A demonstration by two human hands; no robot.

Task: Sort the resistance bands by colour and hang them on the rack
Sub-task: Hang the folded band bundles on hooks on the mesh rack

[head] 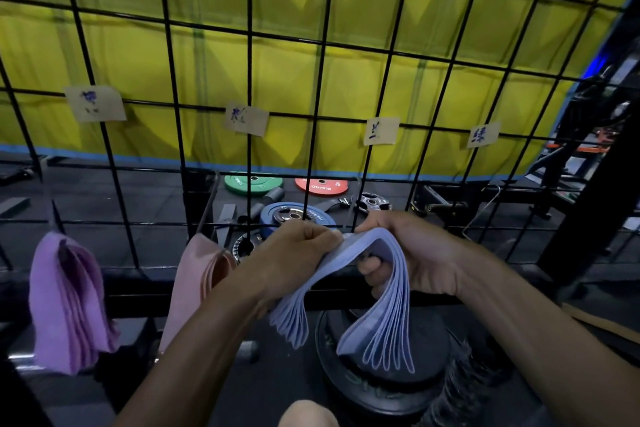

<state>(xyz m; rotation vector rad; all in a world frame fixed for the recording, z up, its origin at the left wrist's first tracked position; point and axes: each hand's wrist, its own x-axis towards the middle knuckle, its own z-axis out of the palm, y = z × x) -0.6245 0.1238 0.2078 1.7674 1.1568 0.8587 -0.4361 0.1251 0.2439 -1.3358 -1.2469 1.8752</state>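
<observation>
**Both hands hold a stack of pale blue bands in front of the wire rack**

The left hand (298,250) and the right hand (408,253) are close together, low in the middle of the view. Between them is a thick stack of pale blue resistance bands (377,308). The left grip pinches the top fold of the stack, with the fingers curled over it. The right grip is curled round the stack from the other side, and its thumb pokes through under the top of the loops. The loops hang down in two bunches, one under each hand.

Right behind the hands stands the black wire rack (249,45), a grid of thin bars. Four small paper labels (246,118) with writing on them are stuck across it.

Two bunches of bands already hang on the rack, to the left of the hands. The purple bands (67,302) hang far left, under the first label. The pink bands (199,281) hang next, just beside the left arm.

Behind the rack is a yellow curtain (346,87). On the dark floor past the bars lie a green weight plate (252,182), a red weight plate (320,185) and a blue weight plate (294,215). A black weight plate (377,388) lies under the hanging blue loops.
</observation>
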